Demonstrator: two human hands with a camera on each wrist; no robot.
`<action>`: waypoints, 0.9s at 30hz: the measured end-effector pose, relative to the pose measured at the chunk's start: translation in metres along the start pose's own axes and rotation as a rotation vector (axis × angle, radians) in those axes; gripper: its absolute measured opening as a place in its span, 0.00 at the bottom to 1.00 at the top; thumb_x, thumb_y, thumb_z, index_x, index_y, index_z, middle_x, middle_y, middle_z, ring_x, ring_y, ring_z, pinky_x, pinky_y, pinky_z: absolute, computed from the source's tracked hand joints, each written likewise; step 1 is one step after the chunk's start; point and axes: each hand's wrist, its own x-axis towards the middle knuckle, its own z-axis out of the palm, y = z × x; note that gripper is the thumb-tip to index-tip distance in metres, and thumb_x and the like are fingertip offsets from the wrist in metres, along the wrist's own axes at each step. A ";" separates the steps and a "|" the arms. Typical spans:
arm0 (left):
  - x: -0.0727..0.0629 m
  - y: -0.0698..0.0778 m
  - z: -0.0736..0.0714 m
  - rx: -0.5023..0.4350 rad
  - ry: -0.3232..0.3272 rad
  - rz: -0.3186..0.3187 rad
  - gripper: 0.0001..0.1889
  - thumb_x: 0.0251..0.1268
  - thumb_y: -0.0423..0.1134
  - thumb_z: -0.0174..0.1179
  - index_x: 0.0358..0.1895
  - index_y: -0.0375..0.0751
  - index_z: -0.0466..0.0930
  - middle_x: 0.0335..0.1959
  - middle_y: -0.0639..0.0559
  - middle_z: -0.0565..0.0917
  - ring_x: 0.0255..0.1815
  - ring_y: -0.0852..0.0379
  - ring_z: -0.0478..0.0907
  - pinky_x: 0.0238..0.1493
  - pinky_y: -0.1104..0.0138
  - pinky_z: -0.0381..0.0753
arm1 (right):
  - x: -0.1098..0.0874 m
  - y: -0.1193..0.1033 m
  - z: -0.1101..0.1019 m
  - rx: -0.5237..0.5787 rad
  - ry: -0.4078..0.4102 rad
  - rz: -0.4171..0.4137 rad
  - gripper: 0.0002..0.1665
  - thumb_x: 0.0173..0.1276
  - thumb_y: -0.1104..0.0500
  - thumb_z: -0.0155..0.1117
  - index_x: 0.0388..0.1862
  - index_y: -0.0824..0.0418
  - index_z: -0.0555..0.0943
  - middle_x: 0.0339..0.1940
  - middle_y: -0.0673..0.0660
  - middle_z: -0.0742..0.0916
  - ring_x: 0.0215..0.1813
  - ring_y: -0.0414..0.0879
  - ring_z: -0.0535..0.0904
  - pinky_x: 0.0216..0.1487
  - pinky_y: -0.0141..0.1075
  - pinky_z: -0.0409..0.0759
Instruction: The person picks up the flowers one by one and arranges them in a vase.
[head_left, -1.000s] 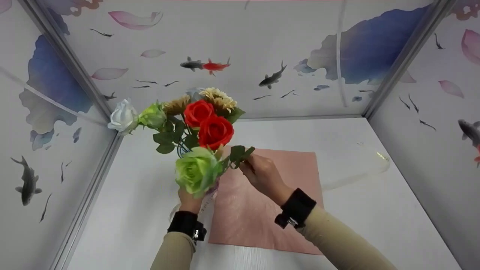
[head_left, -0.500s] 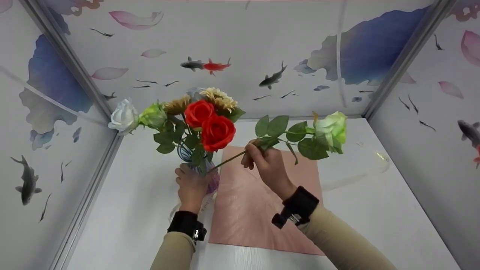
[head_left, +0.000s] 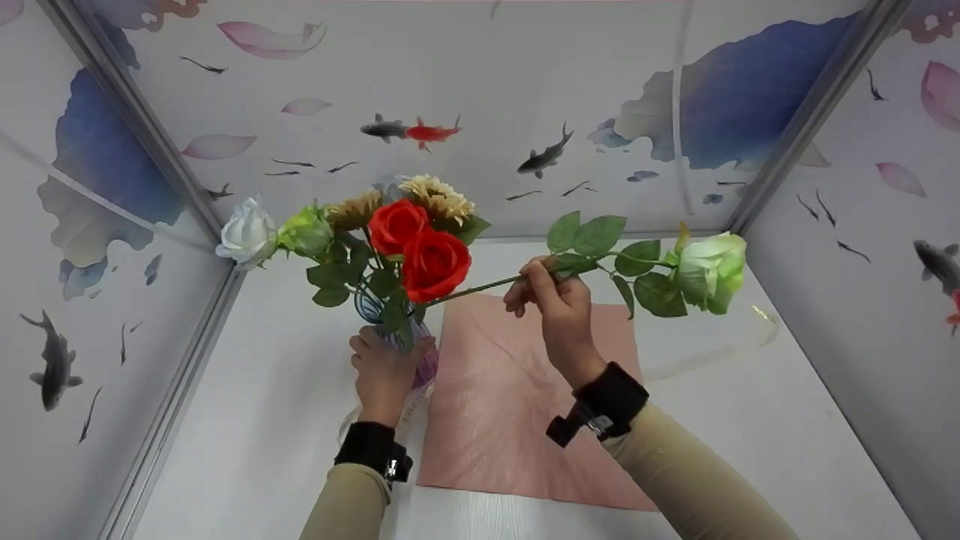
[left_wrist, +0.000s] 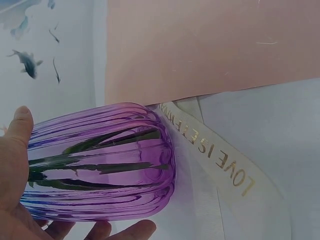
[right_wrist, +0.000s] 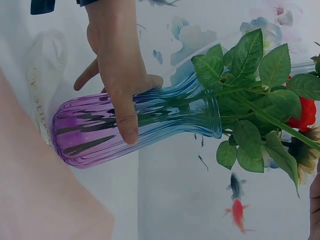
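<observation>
My left hand (head_left: 386, 375) grips a ribbed glass vase (right_wrist: 172, 112), purple at the base and blue at the neck. Dark stems show through the glass (left_wrist: 110, 150). Red roses (head_left: 436, 266), yellowish flowers (head_left: 439, 199), a white rose (head_left: 247, 232) and a green bud (head_left: 306, 232) spread above it. My right hand (head_left: 559, 315) pinches the leafy stem of a pale green rose (head_left: 711, 274), whose bloom points right. That stem slants down left toward the vase mouth; its lower end is hidden behind a red rose and leaves.
Pink wrapping paper (head_left: 517, 405) lies flat on the white table (head_left: 750, 450), right of the vase. A white ribbon with gold lettering (left_wrist: 212, 150) lies beside the vase base. Another pale ribbon (head_left: 712, 356) lies at the right. Printed walls (head_left: 480, 75) enclose the table on three sides.
The pale green rose has swung from in front of the vase to the right, and its stem has risen. My right hand has moved right and up with it. My left hand stays put.
</observation>
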 end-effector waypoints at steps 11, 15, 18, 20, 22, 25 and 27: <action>0.000 -0.001 0.001 0.008 0.027 0.004 0.53 0.56 0.67 0.69 0.67 0.29 0.52 0.56 0.32 0.61 0.54 0.35 0.69 0.46 0.39 0.83 | 0.002 0.007 0.011 -0.066 -0.106 0.079 0.16 0.81 0.56 0.55 0.49 0.69 0.78 0.33 0.67 0.87 0.33 0.57 0.85 0.36 0.39 0.86; 0.001 -0.001 0.001 0.005 0.024 -0.002 0.53 0.56 0.66 0.70 0.68 0.30 0.52 0.56 0.33 0.61 0.54 0.35 0.69 0.47 0.39 0.83 | 0.002 0.009 0.018 -0.152 -0.176 0.138 0.16 0.80 0.53 0.56 0.51 0.65 0.80 0.35 0.64 0.88 0.36 0.59 0.85 0.40 0.41 0.88; 0.001 -0.001 0.001 0.002 0.019 -0.002 0.53 0.56 0.66 0.70 0.68 0.29 0.52 0.57 0.33 0.61 0.54 0.35 0.68 0.47 0.39 0.83 | 0.003 0.011 0.025 -0.203 -0.233 0.159 0.17 0.80 0.52 0.56 0.51 0.64 0.82 0.36 0.61 0.88 0.37 0.58 0.85 0.43 0.43 0.88; 0.001 -0.001 0.001 0.006 0.019 0.000 0.53 0.57 0.66 0.70 0.68 0.29 0.52 0.57 0.33 0.62 0.55 0.35 0.69 0.47 0.39 0.83 | 0.004 0.014 0.029 -0.239 -0.267 0.159 0.17 0.80 0.52 0.56 0.50 0.65 0.83 0.36 0.61 0.88 0.37 0.58 0.85 0.44 0.44 0.88; 0.001 0.000 0.001 0.013 0.016 0.001 0.53 0.57 0.65 0.69 0.68 0.29 0.52 0.57 0.32 0.62 0.54 0.35 0.69 0.47 0.39 0.83 | 0.005 0.017 0.033 -0.281 -0.295 0.159 0.19 0.80 0.51 0.56 0.46 0.66 0.84 0.34 0.60 0.88 0.37 0.60 0.84 0.44 0.43 0.87; 0.001 0.000 0.000 0.018 0.014 -0.001 0.52 0.57 0.66 0.69 0.68 0.30 0.53 0.57 0.32 0.62 0.54 0.36 0.69 0.47 0.40 0.84 | 0.006 0.021 0.039 -0.348 -0.320 0.185 0.21 0.81 0.50 0.55 0.40 0.65 0.86 0.32 0.58 0.89 0.36 0.59 0.84 0.44 0.41 0.87; 0.001 0.001 0.000 0.015 0.010 -0.007 0.53 0.57 0.66 0.69 0.68 0.30 0.53 0.57 0.32 0.62 0.55 0.36 0.68 0.47 0.40 0.83 | 0.006 0.024 0.042 -0.384 -0.329 0.207 0.22 0.81 0.50 0.55 0.37 0.64 0.87 0.31 0.57 0.89 0.36 0.56 0.85 0.44 0.39 0.86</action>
